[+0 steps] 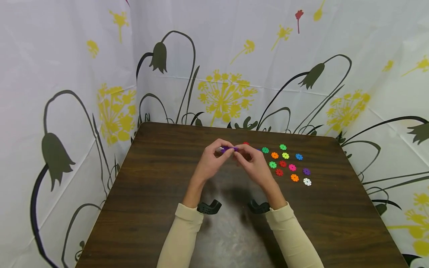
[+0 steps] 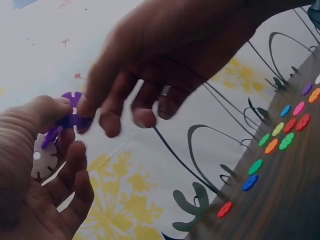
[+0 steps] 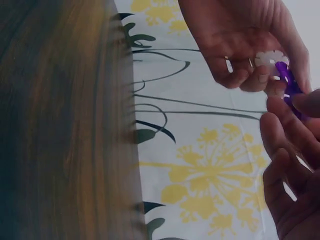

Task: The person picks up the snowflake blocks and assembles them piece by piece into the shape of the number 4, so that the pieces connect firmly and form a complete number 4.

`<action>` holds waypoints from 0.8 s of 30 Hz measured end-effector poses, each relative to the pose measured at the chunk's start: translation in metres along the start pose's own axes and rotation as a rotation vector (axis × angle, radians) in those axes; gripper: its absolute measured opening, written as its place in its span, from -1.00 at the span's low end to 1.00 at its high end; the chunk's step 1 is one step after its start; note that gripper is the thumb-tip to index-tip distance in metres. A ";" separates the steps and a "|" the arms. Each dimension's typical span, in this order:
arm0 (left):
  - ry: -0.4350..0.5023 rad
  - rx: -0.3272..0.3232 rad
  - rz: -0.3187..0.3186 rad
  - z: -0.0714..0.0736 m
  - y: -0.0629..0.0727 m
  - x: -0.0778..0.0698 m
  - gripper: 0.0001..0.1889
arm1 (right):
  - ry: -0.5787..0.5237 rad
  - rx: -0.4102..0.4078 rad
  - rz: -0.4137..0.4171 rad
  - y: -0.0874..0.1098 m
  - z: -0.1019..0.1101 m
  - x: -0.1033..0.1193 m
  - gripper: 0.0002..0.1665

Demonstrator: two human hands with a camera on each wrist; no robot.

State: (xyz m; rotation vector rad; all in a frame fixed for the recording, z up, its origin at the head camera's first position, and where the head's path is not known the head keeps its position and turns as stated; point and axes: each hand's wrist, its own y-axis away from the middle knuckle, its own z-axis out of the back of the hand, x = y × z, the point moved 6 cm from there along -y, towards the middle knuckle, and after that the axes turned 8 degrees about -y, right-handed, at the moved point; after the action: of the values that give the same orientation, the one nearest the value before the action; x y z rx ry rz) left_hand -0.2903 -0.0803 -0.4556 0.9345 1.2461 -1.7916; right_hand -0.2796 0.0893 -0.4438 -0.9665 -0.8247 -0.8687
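Both hands meet above the far middle of the table, fingertips close together. My left hand (image 1: 210, 162) pinches a small cluster of flat plastic discs with notched rims. In the left wrist view, a white notched disc (image 2: 45, 159) sits low in it, and purple notched discs (image 2: 75, 121) join it at differing angles. My right hand (image 1: 259, 168) pinches the purple part from the other side, between thumb and forefinger, with the other fingers loosely bent. The right wrist view has the white disc (image 3: 267, 59) against the left fingers and the purple discs (image 3: 291, 90) between both hands.
Several loose notched discs lie right of the hands on the dark wooden table (image 1: 151, 193), among them a green disc (image 1: 283, 147), a blue disc (image 1: 299, 156), a purple disc (image 1: 306, 171) and a white disc (image 1: 307, 182). A flower-printed curtain (image 1: 214, 48) hangs behind the table.
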 end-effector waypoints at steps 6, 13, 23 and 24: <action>0.062 0.003 -0.008 0.004 -0.002 -0.005 -0.86 | 0.044 0.031 -0.166 0.001 0.016 -0.030 -0.72; 0.029 -0.020 0.031 0.007 0.004 -0.005 -0.84 | 0.141 0.012 -0.336 0.019 0.050 -0.080 -0.67; 0.024 -0.046 0.048 0.009 0.004 -0.004 -0.86 | 0.471 -0.053 -0.644 0.044 0.100 -0.122 -0.43; 0.020 -0.040 0.055 0.009 0.004 -0.004 -0.85 | 0.495 -0.056 -0.685 0.046 0.103 -0.125 -0.38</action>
State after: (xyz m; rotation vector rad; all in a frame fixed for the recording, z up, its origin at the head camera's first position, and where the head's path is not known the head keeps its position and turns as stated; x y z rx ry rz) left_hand -0.2862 -0.0890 -0.4511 0.9569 1.2521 -1.7124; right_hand -0.3106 0.2283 -0.5338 -0.4625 -0.6994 -1.6492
